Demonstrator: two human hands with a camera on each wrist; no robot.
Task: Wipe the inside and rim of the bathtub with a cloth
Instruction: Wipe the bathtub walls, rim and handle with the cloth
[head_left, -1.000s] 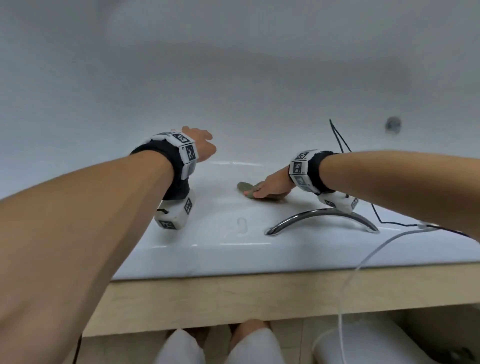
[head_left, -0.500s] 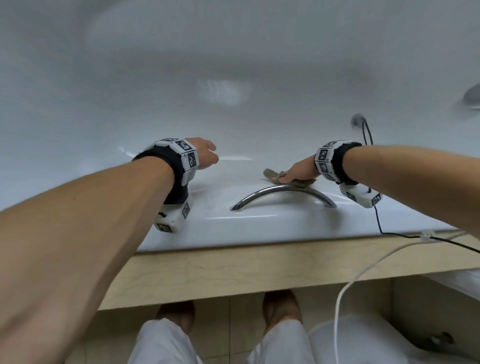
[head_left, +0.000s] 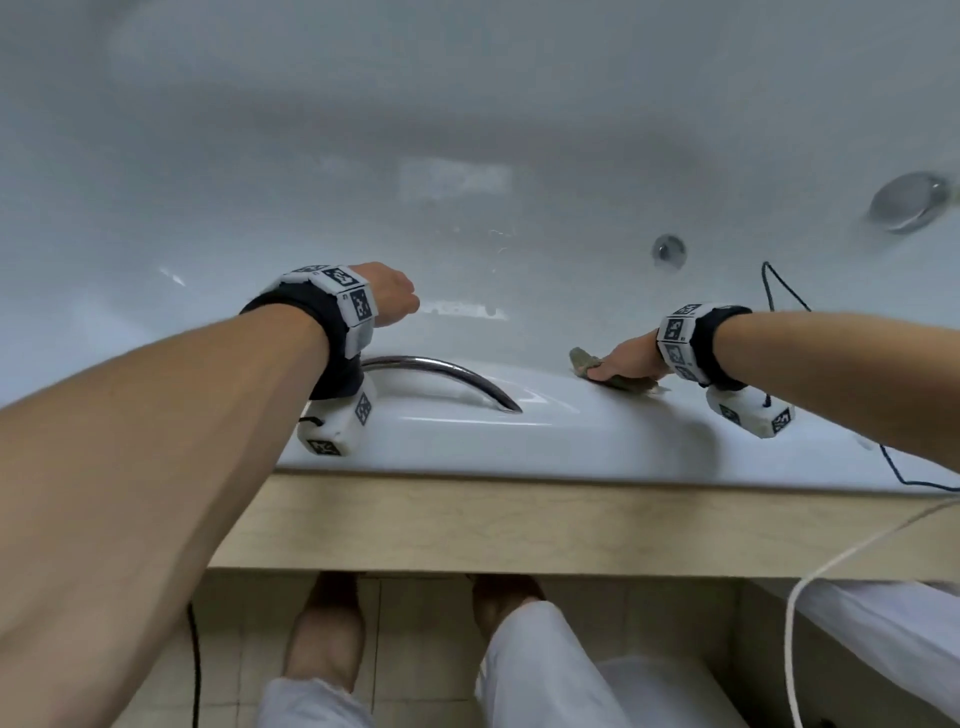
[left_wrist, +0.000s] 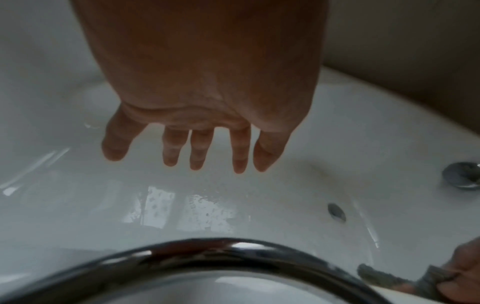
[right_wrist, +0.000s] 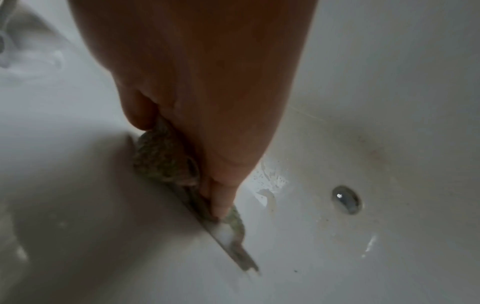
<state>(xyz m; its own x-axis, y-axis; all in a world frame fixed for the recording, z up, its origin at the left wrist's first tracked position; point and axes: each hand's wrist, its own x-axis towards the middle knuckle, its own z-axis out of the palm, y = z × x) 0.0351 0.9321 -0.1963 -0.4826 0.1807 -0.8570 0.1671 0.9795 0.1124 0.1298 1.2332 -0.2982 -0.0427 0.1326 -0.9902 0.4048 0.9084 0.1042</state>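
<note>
The white bathtub's near rim (head_left: 571, 431) runs across the head view, with the basin (head_left: 467, 156) beyond it. My right hand (head_left: 605, 370) presses a grey-green cloth (head_left: 623, 383) onto the rim's inner edge, right of the chrome grab handle (head_left: 452, 375). In the right wrist view the cloth (right_wrist: 163, 162) is bunched between thumb and fingers (right_wrist: 221, 203). My left hand (head_left: 408, 301) hangs over the basin past the handle's left end. Its fingers (left_wrist: 197, 152) are straight and spread, holding nothing. The cloth (left_wrist: 384, 277) shows at that view's lower right.
A small round jet (head_left: 669, 249) and a larger chrome fitting (head_left: 909, 202) sit on the tub's inner wall at the right. A black cable (head_left: 779, 291) and a white cable (head_left: 831, 566) trail at the right. A wooden panel (head_left: 519, 525) fronts the tub above my legs.
My right hand has slid the cloth rightwards along the rim, from behind the handle to past its right end. My left hand now hovers over the handle's left end.
</note>
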